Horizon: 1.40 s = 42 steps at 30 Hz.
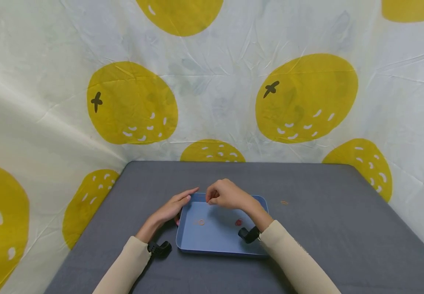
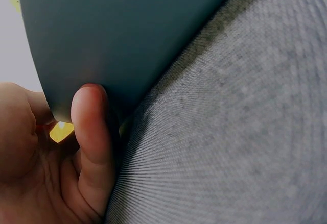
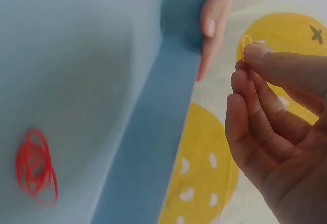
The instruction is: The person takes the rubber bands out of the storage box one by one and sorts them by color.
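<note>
My right hand [image 1: 228, 194] is raised over the far part of a blue tray [image 1: 212, 241]. Between its thumb and index finger it pinches a small yellow rubber band [image 3: 247, 41]; the other fingers are bent. At the tray's far left corner, my left hand [image 1: 171, 209] holds the edge, with one finger [image 2: 91, 127] against the outer wall. Inside the tray, red rubber bands [image 3: 36, 168] lie in a tangled clump to the right. An orange rubber band [image 1: 201, 222] lies toward the left.
Another orange rubber band [image 1: 284, 202] lies on the grey cloth-covered table [image 1: 344, 228], right of the tray. A white curtain [image 1: 215, 102] with yellow fruit prints hangs behind the table and along its sides. Each wrist wears a black camera [image 1: 248, 234].
</note>
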### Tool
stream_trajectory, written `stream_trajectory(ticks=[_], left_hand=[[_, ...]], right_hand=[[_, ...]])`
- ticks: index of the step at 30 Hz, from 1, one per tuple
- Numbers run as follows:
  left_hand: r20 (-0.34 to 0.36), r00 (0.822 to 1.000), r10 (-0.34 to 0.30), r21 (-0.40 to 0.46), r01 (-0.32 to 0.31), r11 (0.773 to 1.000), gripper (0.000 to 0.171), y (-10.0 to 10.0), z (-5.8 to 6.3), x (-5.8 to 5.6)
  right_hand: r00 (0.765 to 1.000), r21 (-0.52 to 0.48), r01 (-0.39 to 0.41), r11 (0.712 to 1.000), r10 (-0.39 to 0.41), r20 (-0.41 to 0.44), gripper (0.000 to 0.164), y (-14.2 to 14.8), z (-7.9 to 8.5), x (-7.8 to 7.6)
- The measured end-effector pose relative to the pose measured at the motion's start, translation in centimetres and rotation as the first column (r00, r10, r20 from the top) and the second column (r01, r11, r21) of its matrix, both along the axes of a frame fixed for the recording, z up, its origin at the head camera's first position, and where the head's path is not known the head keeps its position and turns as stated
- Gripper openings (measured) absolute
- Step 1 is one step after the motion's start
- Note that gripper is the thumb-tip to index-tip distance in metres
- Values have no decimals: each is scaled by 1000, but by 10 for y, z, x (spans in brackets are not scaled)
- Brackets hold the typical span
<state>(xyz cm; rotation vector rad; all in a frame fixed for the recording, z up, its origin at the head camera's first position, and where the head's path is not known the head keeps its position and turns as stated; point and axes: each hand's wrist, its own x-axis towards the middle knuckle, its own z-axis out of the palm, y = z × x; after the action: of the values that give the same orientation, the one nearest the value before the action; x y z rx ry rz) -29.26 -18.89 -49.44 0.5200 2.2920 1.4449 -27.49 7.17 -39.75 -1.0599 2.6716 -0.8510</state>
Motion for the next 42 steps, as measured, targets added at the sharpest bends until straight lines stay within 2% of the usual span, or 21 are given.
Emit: stream_trajectory(ticks=[6,13,27,30,42], left_hand=[[7,1000,8,16,-8,1000,47,1,1,0],[15,1000,4,35,-5,999,47,0,2,3],[15,1000,-1,33,0,999,46,0,2,3],[10,1000,0,33,0,999,46,0,2,3],[12,1000,3,26,-3,1000,46,0,1,4]], right_hand=[[999,-17,4,1000,-4,-32,6,18,5,0],[999,-35,20,999,-21,-45,6,39,6,0],[993,-109,106,988,-111,-36,6,73,14,8],[990,-110,122,986,-129,-58,6,80,14,10],[978,-118,196,974,-202,-46,5,111,11,15]])
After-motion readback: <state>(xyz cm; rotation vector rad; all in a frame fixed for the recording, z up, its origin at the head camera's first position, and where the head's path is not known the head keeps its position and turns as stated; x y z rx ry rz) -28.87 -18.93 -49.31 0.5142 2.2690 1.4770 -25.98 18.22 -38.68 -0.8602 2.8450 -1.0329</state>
